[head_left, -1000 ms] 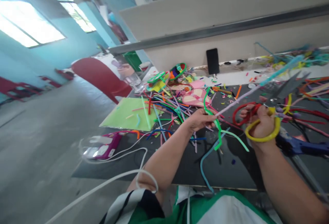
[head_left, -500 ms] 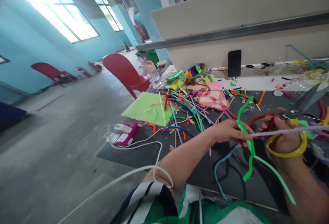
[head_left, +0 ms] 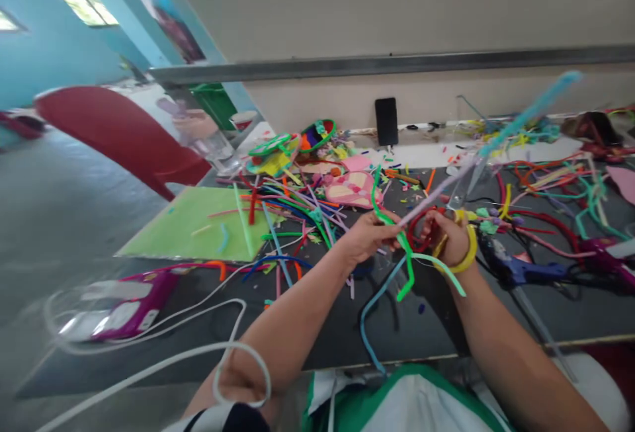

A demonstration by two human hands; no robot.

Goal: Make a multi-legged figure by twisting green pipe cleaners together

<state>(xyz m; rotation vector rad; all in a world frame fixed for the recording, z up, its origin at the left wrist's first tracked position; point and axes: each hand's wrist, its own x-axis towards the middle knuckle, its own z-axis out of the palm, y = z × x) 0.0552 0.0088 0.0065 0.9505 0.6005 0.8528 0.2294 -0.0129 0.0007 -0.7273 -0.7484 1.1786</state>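
Observation:
My left hand (head_left: 373, 237) is closed in a pinch on a bright green pipe cleaner (head_left: 409, 270), bent and branched, with a paler green arm (head_left: 446, 272). From the same fingertips a lilac pipe cleaner (head_left: 436, 190) slants up to the right, ending in a light blue length (head_left: 528, 114); whether these are joined I cannot tell. Close beside it, my right hand (head_left: 450, 239), with a yellow bangle (head_left: 470, 253) at the wrist, grips red-handled scissors (head_left: 466, 187), blades pointing up and away. Below the left hand, a blue pipe cleaner (head_left: 367, 333) trails to the table edge.
Loose pipe cleaners (head_left: 297, 210) lie heaped left of my hands, by a green sheet (head_left: 173, 223). A pink craft piece (head_left: 352, 189) and a propped phone (head_left: 386, 121) are beyond. A white cable (head_left: 163, 356) loops over my left forearm. A glue gun (head_left: 536, 270) lies right.
The view has swung right, showing more of the table's right side. The lilac strand now angles upward, with its blue end visible. Both hands keep their hold.

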